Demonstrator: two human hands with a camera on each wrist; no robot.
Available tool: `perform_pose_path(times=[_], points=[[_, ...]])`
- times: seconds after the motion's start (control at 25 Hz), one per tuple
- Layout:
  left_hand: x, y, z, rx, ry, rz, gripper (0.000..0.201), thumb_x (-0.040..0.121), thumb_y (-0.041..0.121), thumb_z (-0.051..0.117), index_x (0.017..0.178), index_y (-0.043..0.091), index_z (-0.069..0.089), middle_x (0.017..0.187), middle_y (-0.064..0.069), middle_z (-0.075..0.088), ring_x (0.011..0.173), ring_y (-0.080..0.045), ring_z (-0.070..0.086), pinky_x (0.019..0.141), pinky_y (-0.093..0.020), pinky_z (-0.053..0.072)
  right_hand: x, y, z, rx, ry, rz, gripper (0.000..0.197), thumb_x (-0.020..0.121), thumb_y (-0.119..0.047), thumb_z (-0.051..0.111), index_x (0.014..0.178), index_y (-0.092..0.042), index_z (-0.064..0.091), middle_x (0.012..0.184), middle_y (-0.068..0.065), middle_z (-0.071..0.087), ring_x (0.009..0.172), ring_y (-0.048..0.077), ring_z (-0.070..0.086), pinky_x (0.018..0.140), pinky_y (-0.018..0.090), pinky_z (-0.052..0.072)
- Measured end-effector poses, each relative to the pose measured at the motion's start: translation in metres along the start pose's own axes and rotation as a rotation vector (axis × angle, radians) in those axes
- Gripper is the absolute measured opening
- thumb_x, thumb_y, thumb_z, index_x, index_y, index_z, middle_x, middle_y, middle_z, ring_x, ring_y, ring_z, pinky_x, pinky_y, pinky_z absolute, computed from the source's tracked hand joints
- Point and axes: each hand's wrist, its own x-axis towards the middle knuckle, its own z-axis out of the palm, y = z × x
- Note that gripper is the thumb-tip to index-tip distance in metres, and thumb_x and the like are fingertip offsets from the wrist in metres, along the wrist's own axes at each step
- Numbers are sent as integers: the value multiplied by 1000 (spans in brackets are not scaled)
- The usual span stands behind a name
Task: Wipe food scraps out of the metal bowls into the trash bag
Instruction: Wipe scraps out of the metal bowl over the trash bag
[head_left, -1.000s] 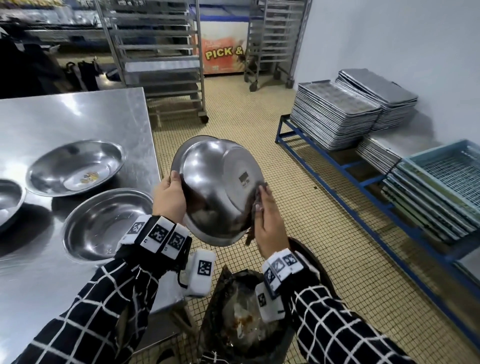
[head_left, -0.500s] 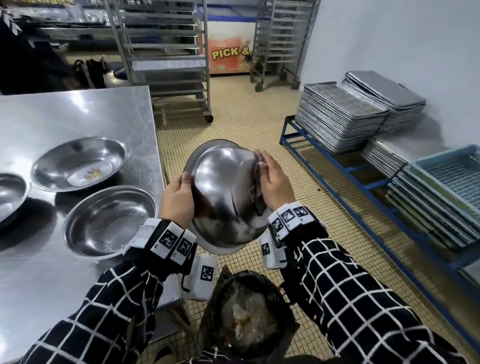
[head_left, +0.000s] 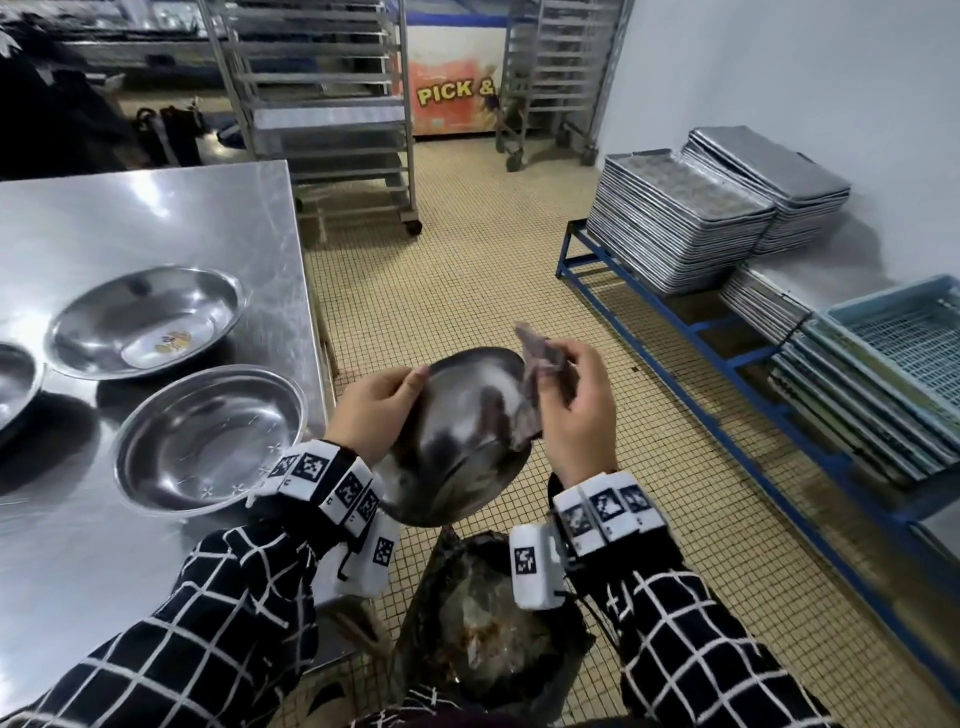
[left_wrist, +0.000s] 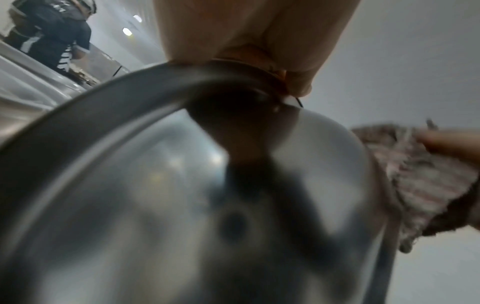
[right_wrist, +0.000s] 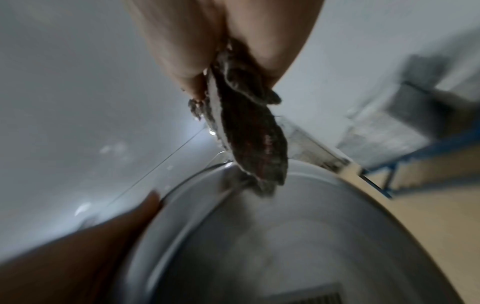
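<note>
My left hand (head_left: 376, 410) grips the rim of a metal bowl (head_left: 462, 441), tilted over the black trash bag (head_left: 493, 623) on the floor below. My right hand (head_left: 576, 410) pinches a dirty greyish rag (head_left: 540, 358) at the bowl's far right rim. In the left wrist view my thumb (left_wrist: 298, 51) clamps the bowl's rim (left_wrist: 103, 107), and the rag (left_wrist: 420, 181) hangs at the right. In the right wrist view the rag (right_wrist: 246, 127) dangles from my fingers onto the bowl (right_wrist: 285, 236). Food scraps lie in the bag.
A steel table (head_left: 156, 218) at the left carries other metal bowls (head_left: 208, 441), one with scraps (head_left: 145, 322). Blue floor rack (head_left: 675, 322) with stacked trays (head_left: 675, 218) and crates (head_left: 893, 364) stands at the right. Wheeled racks (head_left: 322, 104) stand behind.
The bowl dropped lower and tilted nearer level. My right hand rose from the bowl's lower edge to its far rim, and the rag now shows in its pinch.
</note>
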Motion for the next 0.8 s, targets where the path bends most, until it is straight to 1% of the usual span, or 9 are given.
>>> perform_pose_path(times=[0.12, 0.2, 0.24, 0.32, 0.4, 0.48, 0.56, 0.68, 0.8], points=[[-1, 7, 8, 1, 19, 68, 31, 93, 43, 51, 98, 20, 72, 88, -2, 72, 87, -23, 66, 84, -45, 54, -12, 4, 21, -301, -175, -407, 30, 96, -29, 44, 117, -14, 60, 120, 1, 58, 114, 15, 53, 99, 34, 45], [-2, 7, 10, -54, 32, 90, 30, 92, 46, 53, 89, 24, 73, 81, -9, 72, 79, -28, 67, 77, -49, 55, -18, 10, 26, -405, -142, -437, 36, 98, -32, 38, 122, -15, 59, 127, 1, 56, 124, 17, 46, 107, 36, 38], [-2, 8, 10, -89, 39, 88, 31, 91, 47, 52, 82, 25, 72, 76, -15, 71, 71, -30, 65, 70, -49, 56, -18, 11, 26, -409, -86, -387, 38, 99, -33, 37, 125, -15, 58, 129, 1, 55, 125, 17, 46, 106, 34, 38], [-2, 10, 7, -161, 71, 59, 30, 91, 47, 52, 75, 29, 70, 67, -16, 66, 61, -25, 57, 58, -41, 48, -12, 15, 19, -342, 9, -129, 40, 100, -34, 34, 126, -12, 56, 127, 3, 57, 119, 18, 51, 95, 26, 43], [-2, 14, 4, -184, 118, 47, 26, 91, 47, 52, 77, 32, 68, 67, -10, 66, 62, -24, 55, 60, -37, 45, -1, 24, 8, -158, 25, 234, 40, 102, -33, 33, 122, -10, 58, 112, 3, 61, 109, 21, 58, 81, 22, 42], [-1, 16, 2, -143, 157, 58, 25, 92, 46, 51, 78, 34, 68, 74, -9, 70, 67, -27, 60, 65, -39, 50, 1, 28, 2, -91, 24, 333, 38, 102, -31, 34, 121, -10, 58, 109, 2, 61, 109, 20, 57, 81, 18, 39], [0, 18, 1, -110, 179, 48, 28, 94, 46, 49, 76, 34, 67, 74, -11, 70, 67, -25, 60, 66, -44, 52, -8, 15, 8, -154, 35, 152, 36, 101, -25, 37, 131, -12, 52, 126, 3, 57, 115, 11, 51, 87, 12, 39], [-1, 21, 5, -74, 175, 64, 32, 94, 46, 49, 74, 29, 67, 68, -11, 68, 60, -24, 57, 63, -47, 51, -30, -6, 31, -339, -2, -210, 42, 98, -26, 37, 136, -12, 46, 142, 4, 44, 132, 13, 34, 106, 32, 37], [-7, 27, 9, -51, 160, 109, 34, 93, 47, 49, 75, 25, 68, 63, -7, 66, 57, -28, 58, 57, -45, 50, -33, -10, 42, -428, -12, -310, 47, 97, -28, 33, 138, -11, 44, 146, 6, 39, 141, 22, 24, 115, 43, 26]])
